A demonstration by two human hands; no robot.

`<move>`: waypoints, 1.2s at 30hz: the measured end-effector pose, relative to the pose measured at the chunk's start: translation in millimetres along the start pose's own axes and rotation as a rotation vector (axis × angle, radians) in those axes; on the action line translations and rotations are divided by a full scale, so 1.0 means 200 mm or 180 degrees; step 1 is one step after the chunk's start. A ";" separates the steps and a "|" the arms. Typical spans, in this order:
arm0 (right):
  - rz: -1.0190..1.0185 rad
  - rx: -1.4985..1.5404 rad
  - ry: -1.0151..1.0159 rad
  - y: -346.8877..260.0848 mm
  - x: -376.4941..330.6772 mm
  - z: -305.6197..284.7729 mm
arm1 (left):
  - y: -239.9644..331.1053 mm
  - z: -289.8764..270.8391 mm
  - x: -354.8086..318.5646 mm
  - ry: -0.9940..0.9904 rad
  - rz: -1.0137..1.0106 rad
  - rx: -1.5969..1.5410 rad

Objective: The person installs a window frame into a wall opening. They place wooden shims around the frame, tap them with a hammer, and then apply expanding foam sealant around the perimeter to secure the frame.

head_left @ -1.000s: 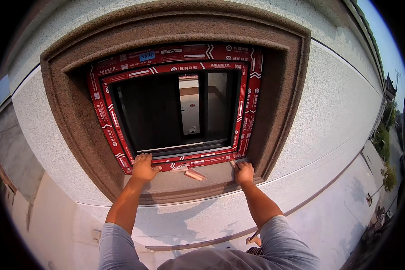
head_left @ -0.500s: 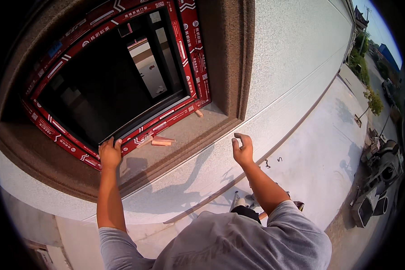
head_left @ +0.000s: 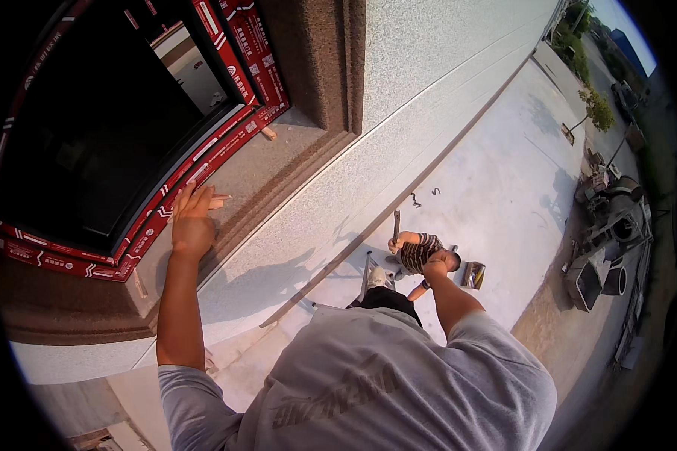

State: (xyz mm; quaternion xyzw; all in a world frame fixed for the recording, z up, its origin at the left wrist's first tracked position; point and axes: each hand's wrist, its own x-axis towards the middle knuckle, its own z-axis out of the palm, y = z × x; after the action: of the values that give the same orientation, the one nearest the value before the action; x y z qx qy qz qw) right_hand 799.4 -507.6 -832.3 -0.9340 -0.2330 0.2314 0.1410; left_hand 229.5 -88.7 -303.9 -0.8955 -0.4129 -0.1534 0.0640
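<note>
My left hand (head_left: 192,225) is open, its fingers stretched over the stone window sill (head_left: 278,154) and close to the red-taped window frame (head_left: 195,161). Small wood pieces (head_left: 218,201) lie just beside its fingers. Below to the right, my right hand (head_left: 434,268) reaches down in front of a person in a striped shirt (head_left: 420,254); its fingers are hidden from this angle. That person holds up a dark, stick-like tool (head_left: 396,224), left of my right hand and apart from it.
Another wood piece (head_left: 268,133) lies at the sill's far end. An open box (head_left: 474,274) sits on the pale ground beside the person. A metal stand (head_left: 368,272) is near my feet. At the right are a concrete mixer (head_left: 623,225) and a young tree (head_left: 596,110).
The view has shifted, and the window now sits farther left. My left hand has come off the frame's lower edge to the wood pieces. My right hand has lowered, and the striped-shirted person has appeared.
</note>
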 end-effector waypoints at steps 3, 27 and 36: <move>0.0550 0.0356 -0.0457 -0.29 -0.15 -0.06 | 0.06 -0.12 0.17 0.0075 0.0285 0.0068; 0.1540 0.2245 -0.1811 -0.77 0.44 0.64 | 0.13 -0.12 0.21 -0.0003 0.0112 0.0337; -0.0874 -0.0411 -0.0404 -0.88 0.32 0.45 | 0.13 -0.14 0.19 -0.0082 0.0121 0.0071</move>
State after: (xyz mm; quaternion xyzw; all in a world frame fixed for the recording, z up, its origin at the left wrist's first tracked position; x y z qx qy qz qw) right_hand 739.5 -312.5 -866.7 -0.8839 -0.3814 0.2530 0.0959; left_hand 266.8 -84.1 -265.1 -0.9043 -0.3983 -0.1361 0.0716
